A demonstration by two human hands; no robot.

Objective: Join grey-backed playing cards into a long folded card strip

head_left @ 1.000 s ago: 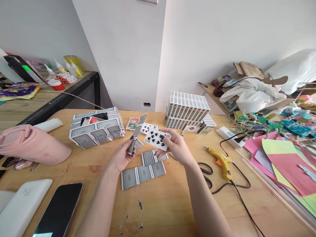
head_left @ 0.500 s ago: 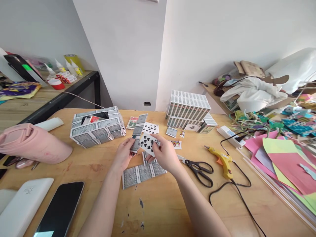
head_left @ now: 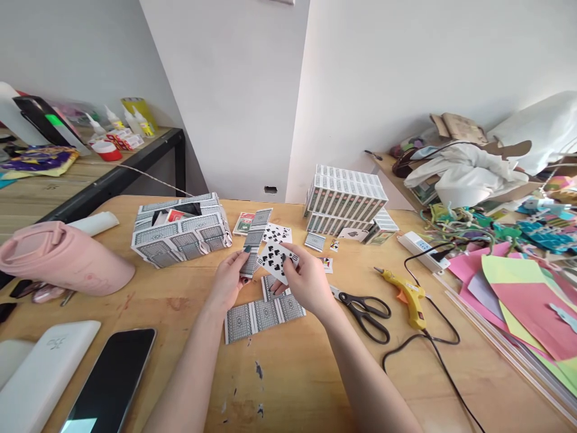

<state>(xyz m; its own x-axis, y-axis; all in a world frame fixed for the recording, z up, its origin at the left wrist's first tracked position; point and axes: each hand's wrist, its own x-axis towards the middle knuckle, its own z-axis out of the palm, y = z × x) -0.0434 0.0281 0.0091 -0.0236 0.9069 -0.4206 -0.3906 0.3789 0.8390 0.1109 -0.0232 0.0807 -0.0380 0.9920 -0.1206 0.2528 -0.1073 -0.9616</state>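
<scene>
Two hands bring a playing card and a card strip close together over the table.
The left hand pinches a grey-patterned strip at its lower end; the right hand grips a ten of spades, face showing, just beside the strip's right edge; whether they touch, I cannot tell. Below them, a longer patterned strip lies flat on the table. Farther out sit black-handled scissors and a yellow glue gun rightward, a card-covered box leftward.
</scene>
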